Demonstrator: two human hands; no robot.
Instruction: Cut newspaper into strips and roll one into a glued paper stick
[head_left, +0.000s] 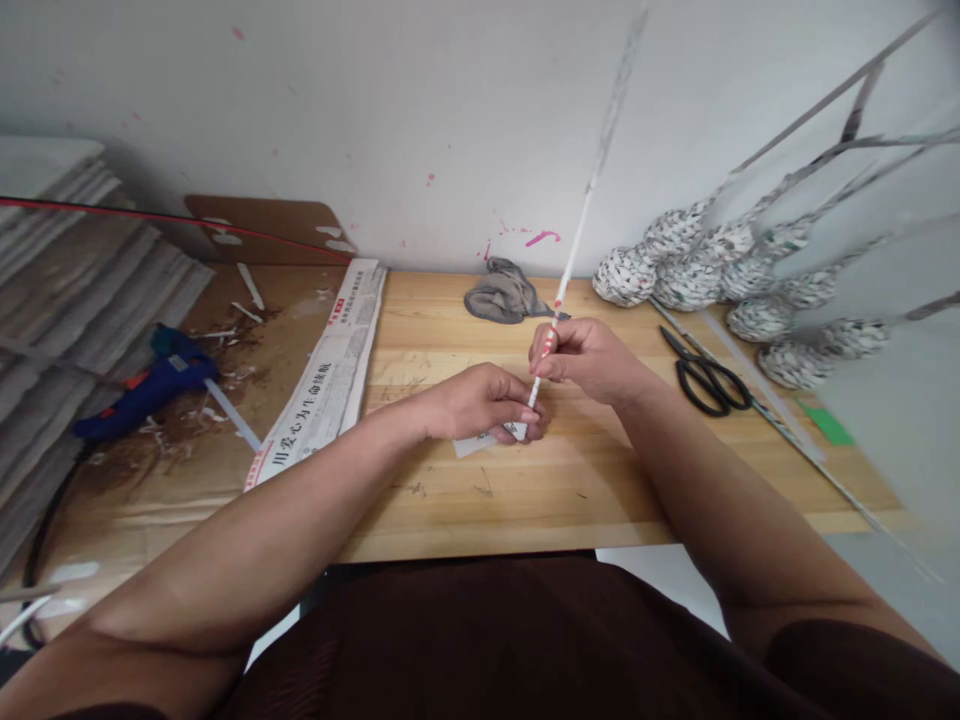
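Observation:
A long thin rolled-paper stick (pixel 576 248), white with red bands and grey print, stands tilted up and to the right over the wooden tabletop. My right hand (pixel 589 358) pinches it a little above its lower end, fingers closed. Lower down and to the left, my left hand (pixel 487 405) is closed around the bottom end of the stick. From under the left fingers a piece of printed white paper (pixel 474 445) sticks out. Whether that paper joins the stick is hidden by the fingers.
A grey cloth (pixel 504 295) lies against the wall. At right are black-handled scissors (pixel 705 375), several paper-wrapped balls on stems (pixel 686 280) and a green scrap (pixel 827 424). Newspaper strips (pixel 322 385), a blue glue gun (pixel 154 390) and stacked paper (pixel 67 270) occupy the left.

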